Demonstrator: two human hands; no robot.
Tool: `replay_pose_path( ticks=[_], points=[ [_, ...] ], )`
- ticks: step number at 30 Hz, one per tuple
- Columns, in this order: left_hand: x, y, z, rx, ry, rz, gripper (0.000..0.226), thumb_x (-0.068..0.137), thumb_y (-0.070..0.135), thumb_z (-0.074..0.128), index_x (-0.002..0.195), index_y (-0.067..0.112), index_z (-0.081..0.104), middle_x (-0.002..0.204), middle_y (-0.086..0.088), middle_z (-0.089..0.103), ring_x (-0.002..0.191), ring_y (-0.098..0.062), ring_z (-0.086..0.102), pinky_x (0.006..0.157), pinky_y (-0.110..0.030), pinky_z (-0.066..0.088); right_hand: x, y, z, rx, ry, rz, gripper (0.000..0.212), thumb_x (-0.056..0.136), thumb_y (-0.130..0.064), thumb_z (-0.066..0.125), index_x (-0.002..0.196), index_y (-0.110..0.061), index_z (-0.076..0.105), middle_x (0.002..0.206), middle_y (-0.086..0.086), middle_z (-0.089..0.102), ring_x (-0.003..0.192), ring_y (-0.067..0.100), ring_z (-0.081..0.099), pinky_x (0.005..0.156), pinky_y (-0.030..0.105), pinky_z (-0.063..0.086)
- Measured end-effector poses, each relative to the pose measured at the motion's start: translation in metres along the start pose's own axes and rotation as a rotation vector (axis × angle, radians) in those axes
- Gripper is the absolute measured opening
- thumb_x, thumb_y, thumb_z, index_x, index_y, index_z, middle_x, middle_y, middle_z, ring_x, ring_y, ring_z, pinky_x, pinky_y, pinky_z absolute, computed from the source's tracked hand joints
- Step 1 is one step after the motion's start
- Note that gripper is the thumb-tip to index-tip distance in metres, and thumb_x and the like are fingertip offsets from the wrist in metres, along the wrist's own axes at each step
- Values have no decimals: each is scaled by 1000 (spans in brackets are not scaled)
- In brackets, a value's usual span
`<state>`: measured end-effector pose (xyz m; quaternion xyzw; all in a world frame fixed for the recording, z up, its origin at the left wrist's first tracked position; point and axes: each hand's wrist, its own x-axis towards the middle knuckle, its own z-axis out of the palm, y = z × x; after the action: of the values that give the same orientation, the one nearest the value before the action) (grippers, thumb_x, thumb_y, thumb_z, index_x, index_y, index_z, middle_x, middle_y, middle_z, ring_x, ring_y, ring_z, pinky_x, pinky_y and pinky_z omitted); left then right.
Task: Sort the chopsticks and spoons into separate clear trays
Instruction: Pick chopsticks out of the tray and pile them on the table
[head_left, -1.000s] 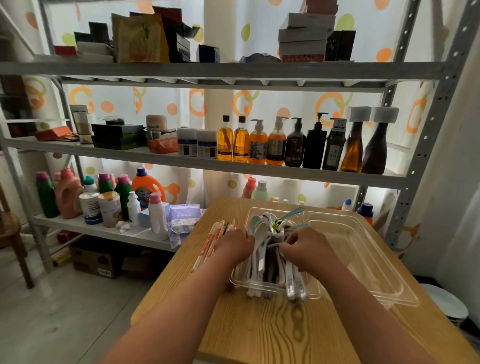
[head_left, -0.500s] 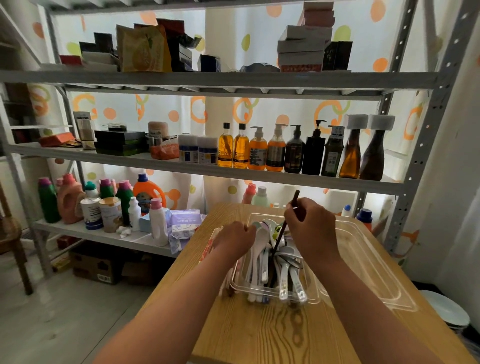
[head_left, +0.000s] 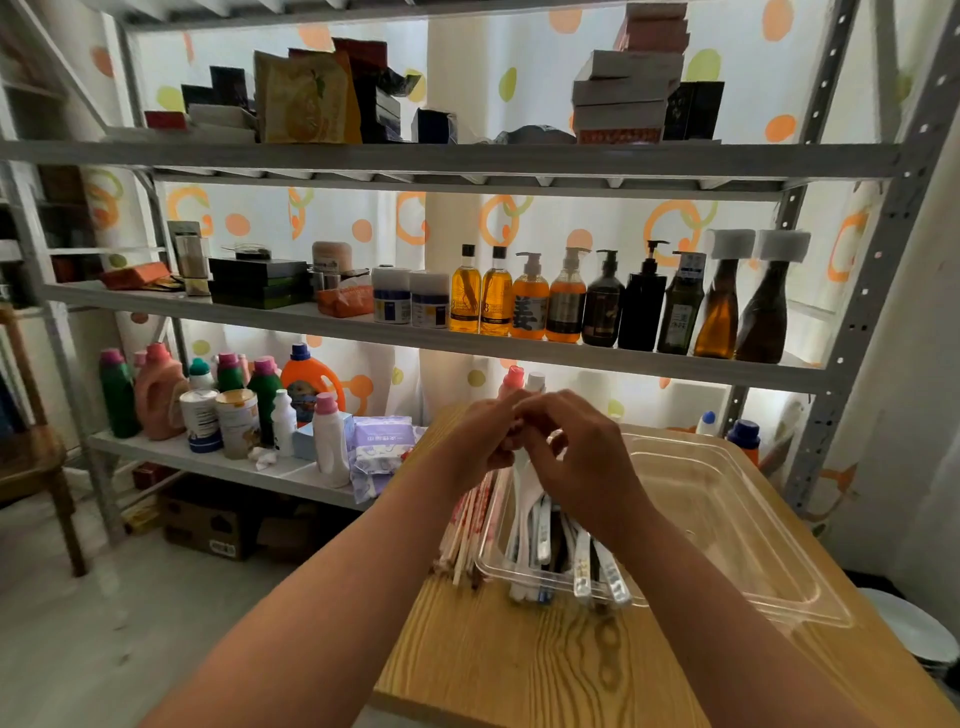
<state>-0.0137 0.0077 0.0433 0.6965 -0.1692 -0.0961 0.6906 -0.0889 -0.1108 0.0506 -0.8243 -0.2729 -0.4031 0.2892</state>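
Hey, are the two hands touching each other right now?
Touching. The head view shows the left hand and right hand meeting fingertip to fingertip above the tray, no gap between them.

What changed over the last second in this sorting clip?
Both hands rose out of the clear tray: the left hand and right hand now meet above it, fingers together. Half a second ago the right hand lifted a dark chopstick; it cannot be made out now. The spoons and wrapped chopsticks stayed put.
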Motion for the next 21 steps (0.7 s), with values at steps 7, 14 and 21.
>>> replay_pose_path(
  ticks=[7,14,21],
  points=[
    [4,-22,-21,287,212,29,35,93,49,51,76,22,67,81,-5,68,85,-26,65,83,-41,52,-18,10,19,11,-201,87,37,82,10,54,112,-10,65,100,6,67,91,11,60,80,10,43],
    [8,-58,-39,832,400,-90,31,92,42,56,77,17,62,88,-8,70,81,-21,64,76,-33,49,-26,19,23,-19,-255,230,32,86,6,50,108,-11,65,94,2,63,85,7,57,70,3,39],
    [12,-91,-47,1130,372,-200,40,91,49,53,105,14,67,104,-5,68,97,-23,63,77,-30,46,-29,25,25,-86,-280,348,29,88,0,50,109,-11,65,99,3,63,83,6,52,64,-1,35]
  ],
)
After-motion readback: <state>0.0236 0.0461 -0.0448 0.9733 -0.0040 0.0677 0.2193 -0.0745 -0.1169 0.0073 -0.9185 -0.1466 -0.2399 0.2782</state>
